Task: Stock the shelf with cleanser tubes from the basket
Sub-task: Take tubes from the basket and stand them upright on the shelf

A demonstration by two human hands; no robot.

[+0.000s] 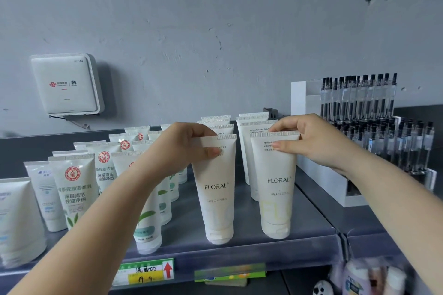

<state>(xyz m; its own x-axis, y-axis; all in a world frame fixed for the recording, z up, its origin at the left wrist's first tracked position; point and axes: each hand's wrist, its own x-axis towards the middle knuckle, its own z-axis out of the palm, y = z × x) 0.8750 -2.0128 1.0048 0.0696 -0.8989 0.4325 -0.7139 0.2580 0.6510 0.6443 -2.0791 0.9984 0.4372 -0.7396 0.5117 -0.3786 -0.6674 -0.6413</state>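
Grey scuffed wall (215, 19) behind, with white router box (66, 84) mounted at left; below it, grey metal shelf (251, 237) crowded with upright cleanser tubes. Both forearms reaching up and forward from the lower corners, wrists slightly bent, palms turned inward toward each other. Left hand (182, 148) pinching the crimped top of the left FLORAL tube (217, 189), thumb across the front face, other fingers curled over the seam behind. Right hand (309, 141) gripping the top of the right FLORAL tube (275, 184) the same way, thumb on the printed front, fingers folded over the crimp. Both tubes standing cap-down near the shelf's front edge, just beside each other but apart, more white tubes (254, 132) in rows behind. Green-leaf tubes (74, 189) ranked at left. Pen display rack (359, 112) at right. Price tag (146, 272) with red arrow on the shelf lip.
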